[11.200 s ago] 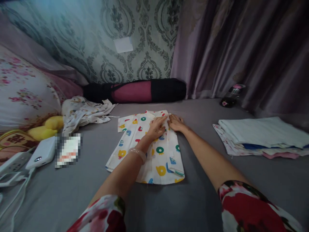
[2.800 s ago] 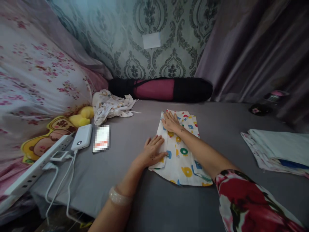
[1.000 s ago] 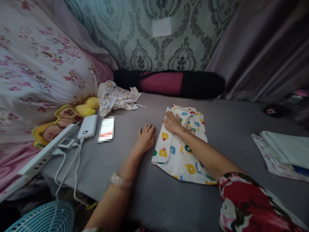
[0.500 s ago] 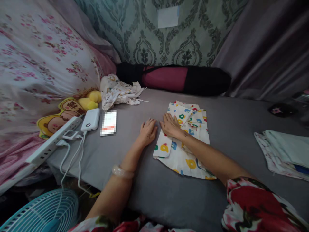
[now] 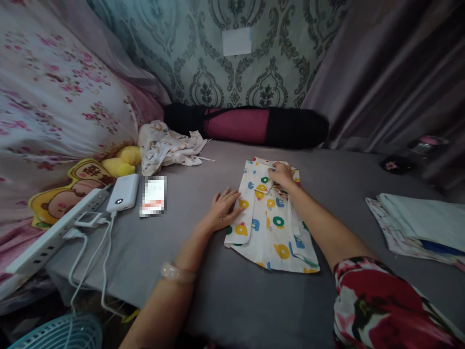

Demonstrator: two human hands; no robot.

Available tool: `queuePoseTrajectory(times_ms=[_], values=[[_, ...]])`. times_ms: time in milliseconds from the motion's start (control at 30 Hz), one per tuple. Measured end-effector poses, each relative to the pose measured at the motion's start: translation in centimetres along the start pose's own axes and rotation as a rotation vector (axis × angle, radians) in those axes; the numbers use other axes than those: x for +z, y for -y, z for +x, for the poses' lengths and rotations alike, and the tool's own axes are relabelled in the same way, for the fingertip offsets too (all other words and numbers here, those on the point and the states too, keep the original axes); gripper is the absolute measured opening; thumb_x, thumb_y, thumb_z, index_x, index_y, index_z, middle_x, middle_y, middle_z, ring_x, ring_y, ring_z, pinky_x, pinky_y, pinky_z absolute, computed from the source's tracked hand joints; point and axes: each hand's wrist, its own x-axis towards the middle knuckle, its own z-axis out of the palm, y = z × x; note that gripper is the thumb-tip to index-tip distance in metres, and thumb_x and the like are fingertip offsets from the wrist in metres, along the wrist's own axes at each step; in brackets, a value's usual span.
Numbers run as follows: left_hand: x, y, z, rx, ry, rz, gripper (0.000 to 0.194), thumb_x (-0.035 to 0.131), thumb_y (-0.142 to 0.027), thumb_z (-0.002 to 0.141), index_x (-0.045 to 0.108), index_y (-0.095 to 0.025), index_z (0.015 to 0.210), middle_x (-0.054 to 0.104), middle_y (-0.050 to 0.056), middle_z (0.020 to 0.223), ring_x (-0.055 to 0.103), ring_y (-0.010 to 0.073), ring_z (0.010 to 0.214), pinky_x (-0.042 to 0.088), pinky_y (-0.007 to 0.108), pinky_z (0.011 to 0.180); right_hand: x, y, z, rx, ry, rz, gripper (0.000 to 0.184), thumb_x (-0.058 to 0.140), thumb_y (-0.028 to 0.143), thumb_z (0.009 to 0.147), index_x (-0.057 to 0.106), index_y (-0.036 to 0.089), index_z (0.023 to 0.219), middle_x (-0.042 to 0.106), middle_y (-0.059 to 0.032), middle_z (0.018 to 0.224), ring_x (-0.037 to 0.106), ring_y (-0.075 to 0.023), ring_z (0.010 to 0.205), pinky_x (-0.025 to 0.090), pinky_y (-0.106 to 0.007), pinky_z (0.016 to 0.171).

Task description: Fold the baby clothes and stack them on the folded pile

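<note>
A small white shirt (image 5: 271,232) with a colourful print lies on the grey bedding, its left side folded inward in a long strip. My left hand (image 5: 223,208) rests flat at the shirt's left edge, fingers spread, the tips touching the cloth. Near the shirt's top, my right hand (image 5: 283,175) has its fingers bent and closed on a layer of the fabric. Part of the shirt's upper right is hidden under that hand and wrist.
Folded cloths (image 5: 425,223) are stacked at the right. A crumpled printed cloth (image 5: 170,145) lies back left, near a power bank (image 5: 123,193), a power strip (image 5: 58,230) and white cables. Along the wall stretches a black and maroon bag (image 5: 236,125). A blue fan (image 5: 61,334) stands lower left.
My right hand has moved from the shirt's left side up to its top right and closed on fabric. My left hand has come onto the shirt's left edge. The view has shifted slightly.
</note>
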Motion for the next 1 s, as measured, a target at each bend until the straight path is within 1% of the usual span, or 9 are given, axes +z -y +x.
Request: queuePoseTrajectory(times_ms=[67, 167, 267, 367, 533, 700, 800, 933, 1000], values=[[0.2, 0.2, 0.0, 0.006, -0.007, 0.002, 0.055, 0.043, -0.049, 0.093, 0.041, -0.023, 0.141, 0.041, 0.008, 0.149, 0.023, 0.0262, 0.144, 0.016, 0.054, 0.116, 0.2, -0.1, 0.1, 0.019, 0.02, 0.075, 0.043, 0.051, 0.031, 0.084, 0.064, 0.017, 0.122, 0.065, -0.0145, 0.121, 0.057, -0.0315, 0.114, 0.041, -0.044, 0.097], [0.3, 0.3, 0.0, 0.001, -0.014, 0.004, 0.055, 0.044, -0.05, 0.092, 0.042, -0.024, 0.141, 0.042, 0.009, 0.149, 0.024, 0.0269, 0.144, 0.017, 0.053, 0.116, 0.5, 0.0, 0.2, 0.025, 0.032, 0.222, 0.041, 0.053, 0.03, 0.08, 0.068, 0.019, 0.117, 0.071, -0.0107, 0.107, 0.065, -0.026, 0.097, 0.049, -0.035, 0.083], [0.2, 0.3, 0.0, 0.0, -0.014, 0.002, 0.056, 0.044, -0.051, 0.092, 0.043, -0.024, 0.141, 0.043, 0.009, 0.148, 0.025, 0.0272, 0.144, 0.017, 0.053, 0.116, 0.6, 0.6, 0.1, 0.007, 0.025, 0.337, 0.04, 0.054, 0.03, 0.079, 0.07, 0.019, 0.113, 0.073, -0.0068, 0.094, 0.068, -0.0223, 0.086, 0.051, -0.028, 0.073], [0.2, 0.2, 0.0, 0.004, -0.016, 0.0, 0.055, 0.045, -0.05, 0.092, 0.042, -0.024, 0.141, 0.043, 0.009, 0.148, 0.025, 0.0271, 0.144, 0.017, 0.053, 0.116, 0.6, 1.6, -0.3, -0.042, 0.015, 0.381, 0.038, 0.056, 0.029, 0.077, 0.071, 0.019, 0.111, 0.074, -0.0053, 0.094, 0.068, -0.0209, 0.086, 0.05, -0.026, 0.073], [0.1, 0.1, 0.0, -0.011, -0.009, -0.005, 0.054, 0.045, -0.05, 0.092, 0.043, -0.024, 0.14, 0.044, 0.008, 0.148, 0.025, 0.0269, 0.144, 0.017, 0.053, 0.116, 0.7, 3.8, -1.8, -0.142, -0.027, 0.227, 0.036, 0.054, 0.03, 0.08, 0.07, 0.024, 0.111, 0.071, -0.0041, 0.111, 0.064, -0.0235, 0.102, 0.048, -0.03, 0.085], [-0.1, 0.0, -0.1, -0.011, -0.008, -0.011, 0.054, 0.045, -0.049, 0.092, 0.043, -0.024, 0.14, 0.043, 0.007, 0.148, 0.025, 0.0264, 0.144, 0.016, 0.053, 0.116, 1.9, 4.8, -3.3, -0.271, -0.058, 0.032, 0.033, 0.048, 0.028, 0.086, 0.07, 0.023, 0.109, 0.07, -0.0064, 0.105, 0.06, -0.0239, 0.104, 0.043, -0.031, 0.09], [0.0, 0.0, -0.1, -0.012, -0.012, -0.008, 0.054, 0.045, -0.05, 0.092, 0.043, -0.025, 0.14, 0.043, 0.007, 0.148, 0.025, 0.0262, 0.144, 0.016, 0.052, 0.116, 2.7, 4.9, -4.1, -0.334, -0.087, -0.022, 0.031, 0.047, 0.031, 0.088, 0.07, 0.022, 0.106, 0.067, -0.008, 0.11, 0.055, -0.0247, 0.108, 0.039, -0.033, 0.094], [0.1, 0.1, -0.1, -0.008, -0.021, -0.018, 0.054, 0.045, -0.051, 0.092, 0.043, -0.024, 0.139, 0.043, 0.007, 0.148, 0.025, 0.026, 0.144, 0.016, 0.052, 0.116, 2.9, 5.1, -5.2, -0.385, -0.057, -0.051, 0.043, 0.041, 0.048, 0.093, 0.069, 0.019, 0.108, 0.061, -0.0103, 0.121, 0.048, -0.0283, 0.114, 0.036, -0.039, 0.097], [0.2, 0.2, -0.1, -0.004, -0.019, -0.025, 0.055, 0.045, -0.051, 0.092, 0.043, -0.024, 0.14, 0.043, 0.007, 0.148, 0.025, 0.0261, 0.144, 0.016, 0.053, 0.116, 2.5, 5.2, -5.4, -0.403, -0.025, -0.059, 0.051, 0.029, 0.048, 0.098, 0.069, 0.018, 0.108, 0.061, -0.0112, 0.123, 0.048, -0.029, 0.115, 0.034, -0.041, 0.098]])
